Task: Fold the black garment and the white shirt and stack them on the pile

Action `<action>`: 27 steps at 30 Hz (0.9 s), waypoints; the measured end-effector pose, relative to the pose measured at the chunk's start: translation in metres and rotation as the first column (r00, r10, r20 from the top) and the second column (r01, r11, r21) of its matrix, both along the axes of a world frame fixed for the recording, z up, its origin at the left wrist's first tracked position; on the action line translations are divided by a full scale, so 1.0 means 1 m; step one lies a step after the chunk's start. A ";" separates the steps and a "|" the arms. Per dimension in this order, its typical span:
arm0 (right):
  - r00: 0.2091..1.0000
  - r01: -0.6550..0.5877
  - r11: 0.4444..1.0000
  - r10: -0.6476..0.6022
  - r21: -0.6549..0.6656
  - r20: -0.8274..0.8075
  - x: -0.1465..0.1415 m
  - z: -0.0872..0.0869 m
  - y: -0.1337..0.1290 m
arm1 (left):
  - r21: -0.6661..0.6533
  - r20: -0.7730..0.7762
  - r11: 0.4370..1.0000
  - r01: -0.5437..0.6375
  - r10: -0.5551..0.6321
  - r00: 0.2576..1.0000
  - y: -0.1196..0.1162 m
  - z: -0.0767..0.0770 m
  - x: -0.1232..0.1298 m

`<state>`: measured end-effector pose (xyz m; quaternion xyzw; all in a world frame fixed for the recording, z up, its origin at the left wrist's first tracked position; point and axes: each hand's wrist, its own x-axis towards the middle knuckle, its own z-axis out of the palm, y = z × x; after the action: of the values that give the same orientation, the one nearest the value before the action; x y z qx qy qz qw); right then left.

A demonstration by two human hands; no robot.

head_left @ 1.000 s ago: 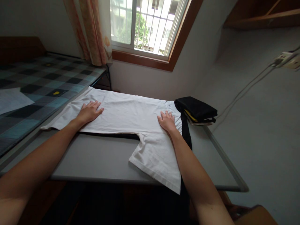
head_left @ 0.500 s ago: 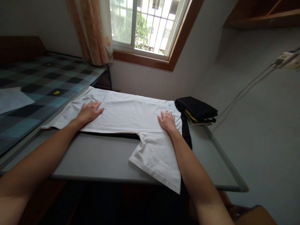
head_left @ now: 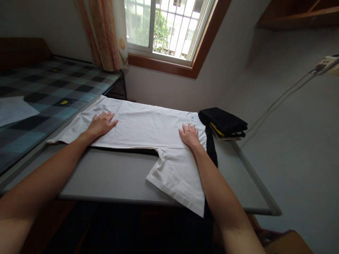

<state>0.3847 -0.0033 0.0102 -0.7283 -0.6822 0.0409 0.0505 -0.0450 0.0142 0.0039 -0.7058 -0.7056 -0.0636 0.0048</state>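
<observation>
A white short-sleeved T-shirt (head_left: 143, 123) lies spread sideways over the grey tabletop, its near sleeve hanging past the front edge. My left hand (head_left: 102, 124) rests flat on the shirt's left part, fingers stretched out. On the right part, close to the collar end, my right hand (head_left: 189, 135) lies palm down with its fingers apart. Black fabric (head_left: 211, 148) shows from under the shirt at its right end and along its near edge. Neither hand grips anything.
Folded black cloth (head_left: 222, 121) is stacked at the table's back right. The grey table (head_left: 111, 176) has a raised rim. On the left stands a bed with a checked mattress (head_left: 74, 84) and paper (head_left: 17, 110) on it. Cables (head_left: 280, 95) run down the right wall.
Both hands stay in the same places on the shirt. Only the camera's view has shifted very slightly.
</observation>
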 end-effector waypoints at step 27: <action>1.000 -0.001 1.000 0.001 -0.005 -0.015 0.000 0.002 -0.001 | -0.008 0.006 1.000 -0.003 0.003 1.000 0.003 -0.003 -0.002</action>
<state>0.3845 -0.0039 0.0119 -0.7279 -0.6819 0.0482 0.0539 -0.0468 0.0171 0.0012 -0.7047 -0.7067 -0.0630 0.0000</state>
